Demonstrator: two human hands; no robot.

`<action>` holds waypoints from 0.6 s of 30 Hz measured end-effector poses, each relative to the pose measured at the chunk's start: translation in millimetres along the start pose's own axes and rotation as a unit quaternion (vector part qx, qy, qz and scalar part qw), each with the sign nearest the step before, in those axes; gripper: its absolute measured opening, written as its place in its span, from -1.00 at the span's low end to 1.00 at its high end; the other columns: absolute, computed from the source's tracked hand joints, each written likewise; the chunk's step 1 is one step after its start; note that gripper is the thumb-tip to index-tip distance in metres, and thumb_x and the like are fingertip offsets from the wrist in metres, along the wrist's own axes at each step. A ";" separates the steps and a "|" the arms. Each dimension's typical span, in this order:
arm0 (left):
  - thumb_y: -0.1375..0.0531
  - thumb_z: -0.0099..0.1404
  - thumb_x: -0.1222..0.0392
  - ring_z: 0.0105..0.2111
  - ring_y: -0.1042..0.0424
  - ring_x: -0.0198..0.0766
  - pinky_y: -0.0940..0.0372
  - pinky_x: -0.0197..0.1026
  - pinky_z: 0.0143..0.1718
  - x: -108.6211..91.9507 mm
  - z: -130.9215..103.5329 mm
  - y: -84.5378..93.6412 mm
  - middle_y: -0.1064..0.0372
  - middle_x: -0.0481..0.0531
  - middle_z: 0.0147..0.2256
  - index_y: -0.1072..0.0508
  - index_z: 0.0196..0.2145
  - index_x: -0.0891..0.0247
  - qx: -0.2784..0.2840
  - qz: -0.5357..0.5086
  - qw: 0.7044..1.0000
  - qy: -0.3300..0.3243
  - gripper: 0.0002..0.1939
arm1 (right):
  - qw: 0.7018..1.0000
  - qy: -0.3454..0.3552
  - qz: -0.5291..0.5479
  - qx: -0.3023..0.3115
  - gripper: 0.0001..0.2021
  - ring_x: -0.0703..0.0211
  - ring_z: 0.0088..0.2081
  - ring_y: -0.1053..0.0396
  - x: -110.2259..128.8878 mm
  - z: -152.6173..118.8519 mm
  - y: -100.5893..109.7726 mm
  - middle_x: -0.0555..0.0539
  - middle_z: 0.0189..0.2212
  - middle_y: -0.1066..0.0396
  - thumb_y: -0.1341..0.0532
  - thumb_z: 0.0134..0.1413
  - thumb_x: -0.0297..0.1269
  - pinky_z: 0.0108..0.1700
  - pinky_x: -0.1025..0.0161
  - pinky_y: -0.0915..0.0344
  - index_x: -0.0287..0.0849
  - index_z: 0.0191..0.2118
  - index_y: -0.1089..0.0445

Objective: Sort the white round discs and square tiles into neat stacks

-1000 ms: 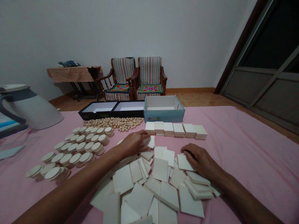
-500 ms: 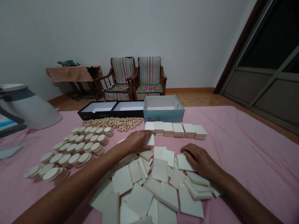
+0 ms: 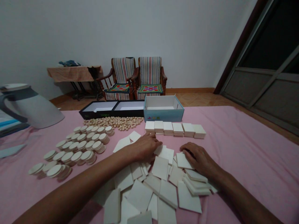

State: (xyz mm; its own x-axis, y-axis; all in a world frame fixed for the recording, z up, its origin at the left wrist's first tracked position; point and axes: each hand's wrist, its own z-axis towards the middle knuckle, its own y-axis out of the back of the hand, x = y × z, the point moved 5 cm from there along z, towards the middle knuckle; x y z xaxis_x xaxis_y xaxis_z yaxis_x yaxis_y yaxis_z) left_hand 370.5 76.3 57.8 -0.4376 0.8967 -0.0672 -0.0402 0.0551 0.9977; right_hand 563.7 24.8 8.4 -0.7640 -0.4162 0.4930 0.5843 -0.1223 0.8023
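Thin square wooden tiles (image 3: 140,195) lie in a loose, overlapping heap on the pink cloth. My left hand (image 3: 146,147) reaches over the heap's far side, palm down, with thumb and fingers bent around a pale tile (image 3: 159,150); part of that tile is hidden. At the heap's right edge rests my right hand (image 3: 197,157), its fingers loosely curved and its thumb against another square tile (image 3: 183,160). Beyond both hands stands a row of squared-up tile stacks (image 3: 168,127). Two more tiles (image 3: 135,136) lie behind my left wrist.
Rows of round wooden discs (image 3: 81,144) lean in stacks at left. Behind them are many small wooden beads (image 3: 116,122), a black divided box (image 3: 112,115) and a light-blue box (image 3: 164,115). A grey-white jug (image 3: 44,109) stands at far left. Two chairs (image 3: 149,73) are farther back.
My left hand has moved slightly right and nearer to me, from a tile near the row of stacks to the heap's far edge. My right hand has barely moved.
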 end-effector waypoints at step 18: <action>-0.16 0.05 0.40 -0.48 -0.33 -0.31 -0.12 -0.31 -0.45 7.2 0.5 7.3 -0.39 -0.01 -0.48 -0.44 -0.44 0.29 -0.045 -0.120 0.983 0.134 -0.90 | 1.000 -0.001 -0.003 0.001 -0.78 0.14 -0.24 -0.36 -1.0 -0.2 -1.0 -0.12 -0.31 -0.41 0.01 0.18 -0.39 -0.15 0.16 -0.30 -0.18 -0.22 -0.38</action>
State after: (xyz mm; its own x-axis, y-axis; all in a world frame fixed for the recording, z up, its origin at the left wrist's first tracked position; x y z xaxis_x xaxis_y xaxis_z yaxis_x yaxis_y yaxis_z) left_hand 367.4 83.3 64.6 -0.6265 0.7133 -0.3140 -0.2461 0.2011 0.9481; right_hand 564.0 25.2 7.0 -0.7682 -0.4144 0.4880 0.5786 -0.1229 0.8063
